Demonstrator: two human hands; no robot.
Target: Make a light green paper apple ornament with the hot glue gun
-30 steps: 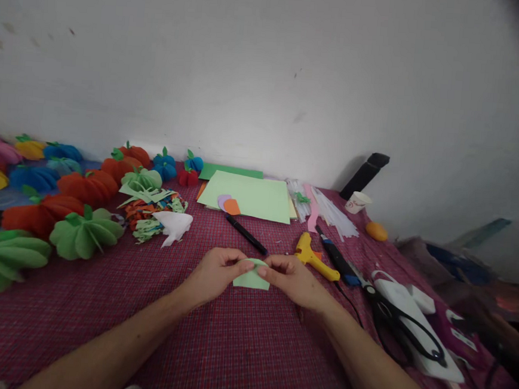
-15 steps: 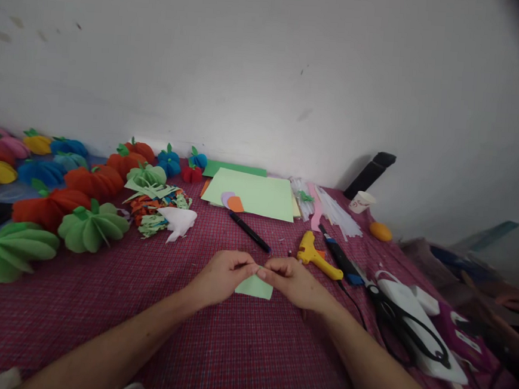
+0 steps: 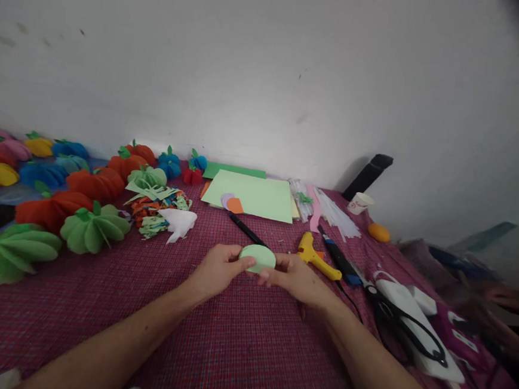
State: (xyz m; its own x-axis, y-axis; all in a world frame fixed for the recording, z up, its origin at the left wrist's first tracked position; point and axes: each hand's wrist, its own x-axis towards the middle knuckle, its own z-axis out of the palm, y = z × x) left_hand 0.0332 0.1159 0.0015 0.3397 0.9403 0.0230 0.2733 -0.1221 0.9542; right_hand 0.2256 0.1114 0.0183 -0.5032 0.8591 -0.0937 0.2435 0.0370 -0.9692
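Over the front middle of the cloth I hold a small piece of pale green paper between both hands. My left hand pinches its left side, thumb across the front and fingers behind. My right hand grips the right side, with its thumb near the lower edge. The paper's upper edge looks rounded, bent or curled; I cannot tell which. Just beyond my fingers lies a dark pen. A yellow glue gun rests close to my right hand.
Several paper pumpkins fill the left side, beside paper scraps. Pale green sheets lie at the back near glue sticks. Black-handled scissors lie over a white object at right, past a paper cup. A wall stands behind.
The green paper has risen and turned from hanging below my fingertips to sitting between my hands. My hands have moved slightly apart, with thumbs now on its near side.
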